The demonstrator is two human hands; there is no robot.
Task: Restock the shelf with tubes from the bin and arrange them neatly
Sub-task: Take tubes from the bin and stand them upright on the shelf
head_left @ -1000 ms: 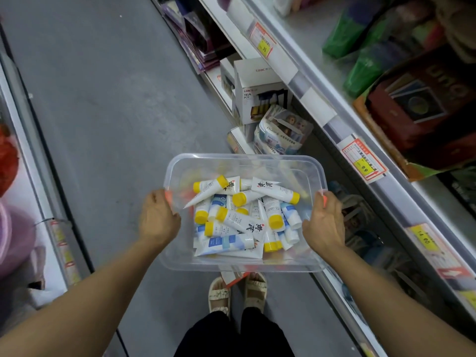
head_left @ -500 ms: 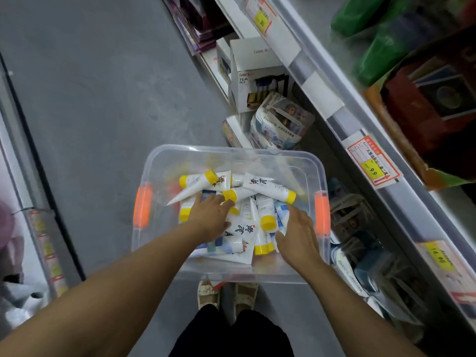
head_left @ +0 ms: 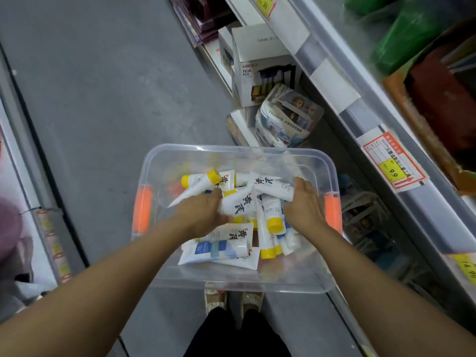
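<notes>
Grey aisle floor (head_left: 108,104) (shelf (head_left: 365,104) at right) under bin (head_left: 231,153).

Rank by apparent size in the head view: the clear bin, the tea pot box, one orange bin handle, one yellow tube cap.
1. clear bin
2. tea pot box, though it sits farther from the camera
3. orange bin handle
4. yellow tube cap

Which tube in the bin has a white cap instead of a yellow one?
The blue-and-white tube lying at the near edge of the pile; its cap is white.
</notes>
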